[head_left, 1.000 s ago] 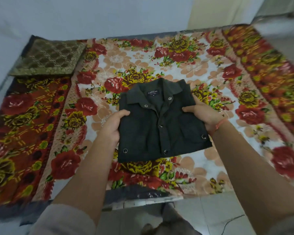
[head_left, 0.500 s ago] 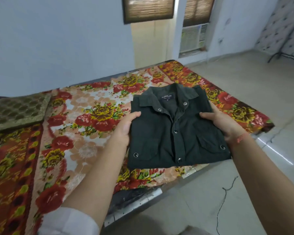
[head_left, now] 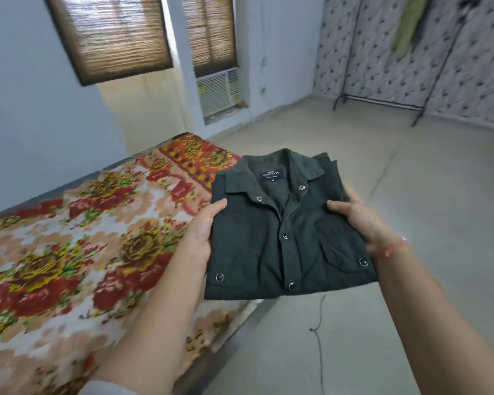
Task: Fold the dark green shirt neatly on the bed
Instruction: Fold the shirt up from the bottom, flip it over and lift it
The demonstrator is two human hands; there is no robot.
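Floor (head_left: 397, 195) lies bare and wide to the right and far side, a thin cord (head_left: 320, 317) trailing across it near the bed (head_left: 69, 252) edge. The dark green shirt (head_left: 283, 238), folded into a neat rectangle with collar far, is held in the air over the bed's right edge. The left hand (head_left: 203, 232) and right hand (head_left: 360, 220) each clasp a side, thumbs on top, fingers closed underneath. Since a second ago the shirt has swung from above the mattress toward the floor.
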